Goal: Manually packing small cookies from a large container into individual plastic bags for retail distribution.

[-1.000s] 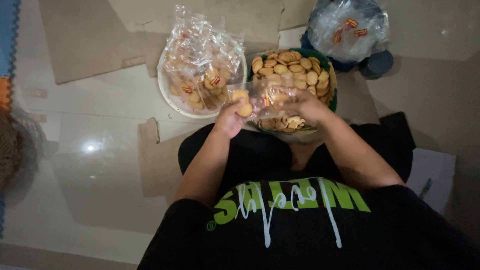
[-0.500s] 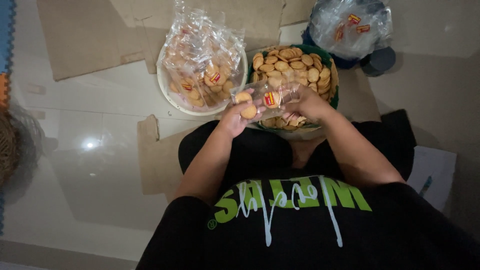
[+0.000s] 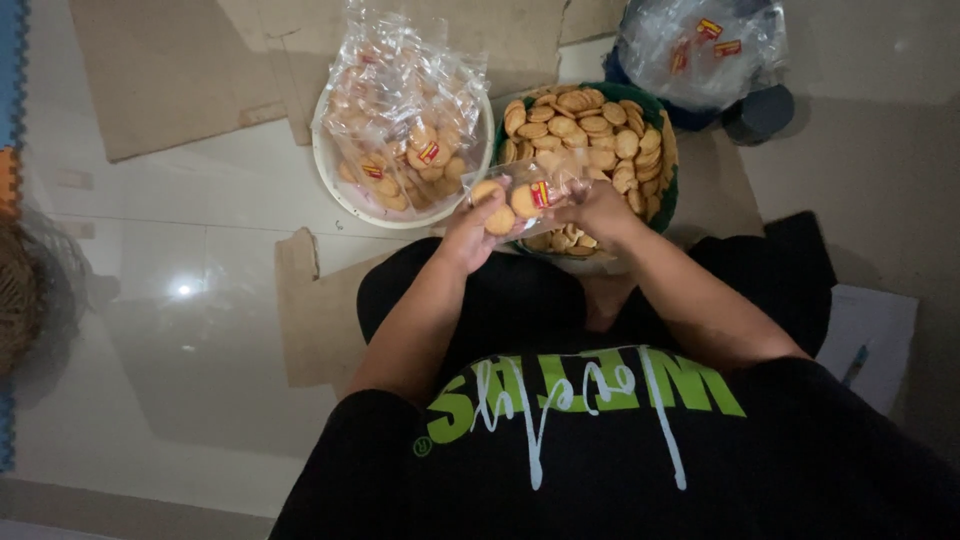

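Cookies were pinched in your left hand at the clear bag your right hand gripped; a slack mouth risked dropping them.

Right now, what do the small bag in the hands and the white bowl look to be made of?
Bag: thin clear plastic film, glossy; it crinkles and the biscuits show through it. White bowl: probably smooth plastic, going by its plain, even rim, though the look leaves it open. Both hands hold the bag.
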